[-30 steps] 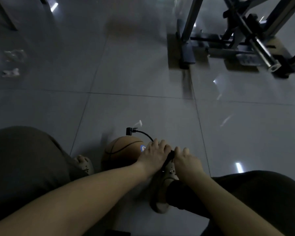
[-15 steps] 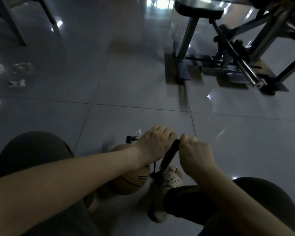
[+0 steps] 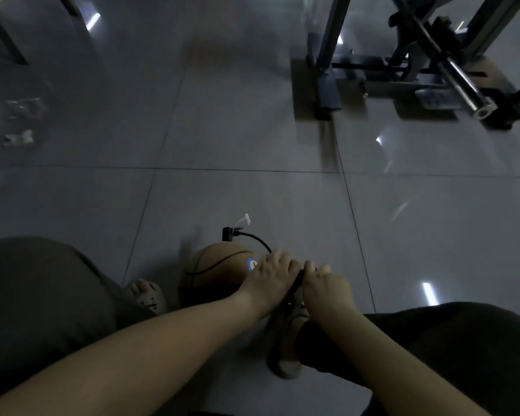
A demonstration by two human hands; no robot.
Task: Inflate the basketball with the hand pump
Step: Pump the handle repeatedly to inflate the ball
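Gripping the pump handle [image 3: 297,280] from both ends, we have the left hand [image 3: 275,274] wrapped over its near-left half and the right hand [image 3: 327,288] clenched round the other, knuckles up. Only a short black stretch of the bar shows between them. Two hands on one bar make sense: the push goes straight down the shaft and not off to one side. The hands sit low, just above the sandalled right foot [image 3: 285,340], so we judge the plunger is near the bottom of a stroke. The barrel itself is hidden under the wrists, and we cannot tell how deep it has gone.

That foot seems planted on the pump's base to pin it to the floor, though the base is out of sight. The basketball [image 3: 215,273] lies just left of the hands, touching or nearly touching the left one, on the tiled floor [image 3: 252,130] between the right foot and the left foot [image 3: 146,295]. Wedged there, it is less free to roll while we pump.

A thin black hose [image 3: 257,240] arcs from behind the left hand to a black connector [image 3: 228,234] at the ball's far top edge. The needle is too small to make out, but we take it to be seated in the valve.

Further off, an exercise machine frame [image 3: 403,70] stands at the upper right, well apart, and white scraps [image 3: 18,138] lie by the left edge.
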